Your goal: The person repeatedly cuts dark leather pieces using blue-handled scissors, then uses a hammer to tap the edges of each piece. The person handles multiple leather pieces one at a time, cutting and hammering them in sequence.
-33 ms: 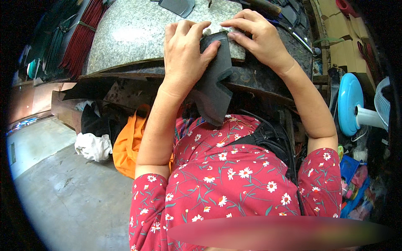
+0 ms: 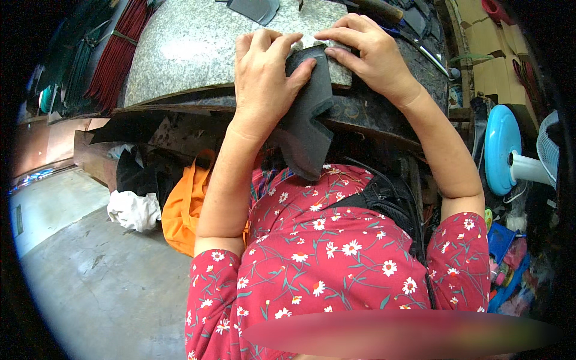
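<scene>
A dark grey, sheet-like piece (image 2: 312, 108) with a notched right edge hangs over the worktable's near edge toward my lap. I cannot make out its material. My left hand (image 2: 264, 72) grips the upper left side of it, the thumb lying flat on its face and the fingers curled over beyond. At the far right corner of the piece, my right hand (image 2: 369, 57) has thumb and forefinger bent in a loose pinch, the thumb tip touching the edge. Beneath both hands lies a speckled grey stone slab (image 2: 192, 60).
Flat dark pieces (image 2: 255, 9) rest on the slab's far side. Bundled dark red cords (image 2: 117, 57) stand left. A metal-shafted tool (image 2: 429, 57) lies right, with a blue-and-white fan (image 2: 503, 150) beyond. An orange bag (image 2: 183, 207) and white cloth (image 2: 134, 210) are low on the left.
</scene>
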